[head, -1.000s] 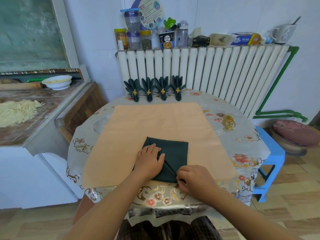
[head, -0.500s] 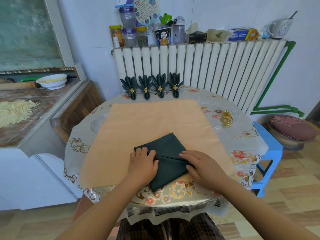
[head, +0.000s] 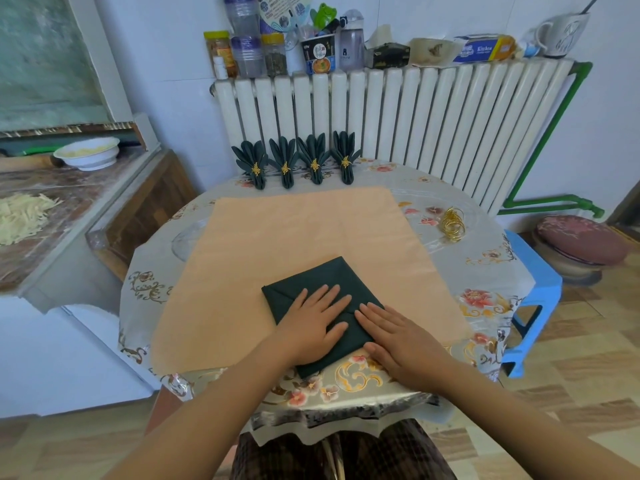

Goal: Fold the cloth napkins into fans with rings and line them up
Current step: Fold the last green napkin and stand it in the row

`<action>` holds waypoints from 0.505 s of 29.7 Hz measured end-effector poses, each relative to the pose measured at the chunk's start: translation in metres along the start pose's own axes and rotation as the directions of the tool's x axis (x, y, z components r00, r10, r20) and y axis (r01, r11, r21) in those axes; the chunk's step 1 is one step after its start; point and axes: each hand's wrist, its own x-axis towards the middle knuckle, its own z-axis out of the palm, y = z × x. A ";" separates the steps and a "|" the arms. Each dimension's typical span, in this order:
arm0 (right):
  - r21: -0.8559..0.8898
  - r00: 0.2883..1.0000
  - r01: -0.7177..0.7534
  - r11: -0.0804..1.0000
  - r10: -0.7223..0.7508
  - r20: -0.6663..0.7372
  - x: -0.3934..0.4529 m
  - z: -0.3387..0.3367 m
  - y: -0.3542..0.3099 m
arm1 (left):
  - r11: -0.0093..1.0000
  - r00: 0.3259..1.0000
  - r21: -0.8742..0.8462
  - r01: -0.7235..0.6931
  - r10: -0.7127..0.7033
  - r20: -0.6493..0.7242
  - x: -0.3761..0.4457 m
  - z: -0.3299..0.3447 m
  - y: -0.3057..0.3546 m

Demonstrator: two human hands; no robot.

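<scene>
A dark green napkin (head: pixel 313 282), folded into a diamond with creases across it, lies at the near edge of the peach cloth (head: pixel 304 233) on the counter (head: pixel 485 271). Both hands rest flat on it with straight fingers, the left hand (head: pixel 311 325) beside the right hand (head: pixel 398 336), perhaps just touching. Four finished napkin fans (head: pixel 298 161) with gold rings stand in a row at the far edge. Spare gold rings (head: pixel 452 223) lie to the right.

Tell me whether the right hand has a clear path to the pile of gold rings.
Probably yes: the right hand rests flat on the dark green napkin, and nothing stands between it and the gold rings.
</scene>
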 end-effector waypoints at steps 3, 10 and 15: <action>0.012 1.000 0.009 1.000 -0.008 -0.019 0.000 0.002 0.001 | 0.993 0.992 -0.025 0.116 -0.117 -0.038 -0.002 0.007 -0.017; 0.036 1.000 0.009 0.999 -0.008 -0.028 0.001 0.005 0.004 | 0.964 0.967 -0.105 0.244 -0.250 -0.047 -0.006 0.005 -0.036; 0.244 0.985 -0.029 0.969 0.069 -0.157 0.000 -0.008 -0.005 | 0.970 0.983 -0.191 0.149 -0.166 -0.076 -0.012 -0.003 -0.039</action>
